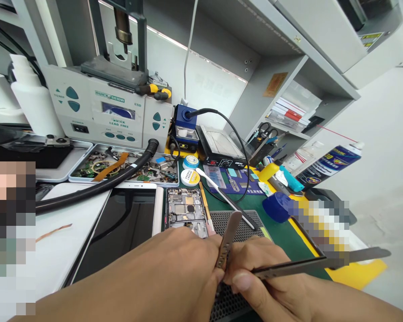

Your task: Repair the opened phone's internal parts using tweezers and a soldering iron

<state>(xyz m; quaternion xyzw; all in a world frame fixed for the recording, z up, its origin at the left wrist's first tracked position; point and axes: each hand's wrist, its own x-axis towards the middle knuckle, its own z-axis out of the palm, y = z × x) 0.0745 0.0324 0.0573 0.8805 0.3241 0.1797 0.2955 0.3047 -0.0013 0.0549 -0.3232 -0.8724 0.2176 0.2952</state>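
Both hands are busy here. The left hand [174, 268] pinches a flat silver metal pry blade [230, 232] that points up. The right hand [272, 286] grips long steel tweezers [305, 264] that stick out to the right. The tools meet just over the black perforated mat [245, 223] on the green bench [282, 232]. An opened phone with bare circuit boards [184, 210] lies just behind the left hand.

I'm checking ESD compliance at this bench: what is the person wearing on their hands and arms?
Nothing that shows. The left hand and the right hand are bare, with no gloves, rings or finger cots. The left forearm and the right forearm are bare to the picture's edge, with no sleeves, watch or wrist strap in view.
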